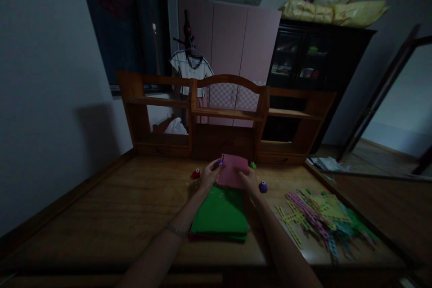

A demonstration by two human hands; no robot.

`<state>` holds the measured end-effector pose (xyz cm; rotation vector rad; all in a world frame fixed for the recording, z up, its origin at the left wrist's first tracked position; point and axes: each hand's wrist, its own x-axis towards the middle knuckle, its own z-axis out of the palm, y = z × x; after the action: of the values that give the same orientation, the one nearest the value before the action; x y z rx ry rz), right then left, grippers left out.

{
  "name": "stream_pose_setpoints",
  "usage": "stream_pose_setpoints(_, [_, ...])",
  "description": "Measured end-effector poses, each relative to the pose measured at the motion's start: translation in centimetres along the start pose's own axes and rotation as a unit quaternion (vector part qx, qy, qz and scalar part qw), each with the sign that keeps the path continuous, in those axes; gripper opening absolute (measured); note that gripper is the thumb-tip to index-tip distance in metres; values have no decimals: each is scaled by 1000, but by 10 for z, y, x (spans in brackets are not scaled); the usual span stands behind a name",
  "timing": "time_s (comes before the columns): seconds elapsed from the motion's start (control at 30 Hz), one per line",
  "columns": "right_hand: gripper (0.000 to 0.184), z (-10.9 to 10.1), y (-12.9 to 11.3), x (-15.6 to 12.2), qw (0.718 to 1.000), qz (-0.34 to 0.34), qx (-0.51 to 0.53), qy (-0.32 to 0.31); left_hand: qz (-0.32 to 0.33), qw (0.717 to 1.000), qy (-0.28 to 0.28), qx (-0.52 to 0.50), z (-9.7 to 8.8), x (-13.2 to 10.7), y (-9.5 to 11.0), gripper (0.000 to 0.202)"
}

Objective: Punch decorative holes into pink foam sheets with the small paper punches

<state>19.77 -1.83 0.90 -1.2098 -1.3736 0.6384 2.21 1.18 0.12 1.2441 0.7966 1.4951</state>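
My left hand [209, 175] is closed around a small purple craft punch [220, 162] at the upper left edge of a pink sheet [233, 172]. Small holes show along that edge. On the other side, my right hand [249, 178] grips the sheet's right edge, thumb on top. Below the pink sheet lies a stack of green sheets [221, 213], with a darker reddish layer peeking out underneath. Three more punches stand nearby: a red one [196, 173] to the left, a green one [253, 165] behind my right hand, and another purple one [263, 186] to the right.
A heap of punched strips [313, 211] in yellow, pink and green covers the right of the wooden table [111, 207]. Along the table's back runs a wooden shelf unit [227, 114]. Tiny scraps lie near the red punch. A wall borders the left side.
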Motion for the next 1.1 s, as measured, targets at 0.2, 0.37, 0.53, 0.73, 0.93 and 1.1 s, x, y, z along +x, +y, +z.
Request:
stream_pose_setpoints(0.2, [41,3,0,-1,999,21,35,-9,-9,1000,-7,-22,-1,3,-5,56])
stream_pose_setpoints(0.37, [38,3,-8,-4,999,1,21,-25,-1,1000,-16,-7,-2,5,-10,51])
stream_pose_setpoints(0.53, [32,4,-3,-1,999,-26,-20,-16,-1,1000,-8,16,-1,3,-6,48])
stream_pose_setpoints(0.73, [33,4,7,1,999,-35,-37,-15,-7,1000,-4,25,1,1,-3,49])
stream_pose_setpoints(0.93, [31,3,0,0,998,-45,-41,-32,-9,1000,-7,22,-1,2,-6,48])
stream_pose_setpoints(1.1, [27,3,-1,1,998,-36,-13,-44,-21,1000,2,11,-1,3,-7,47])
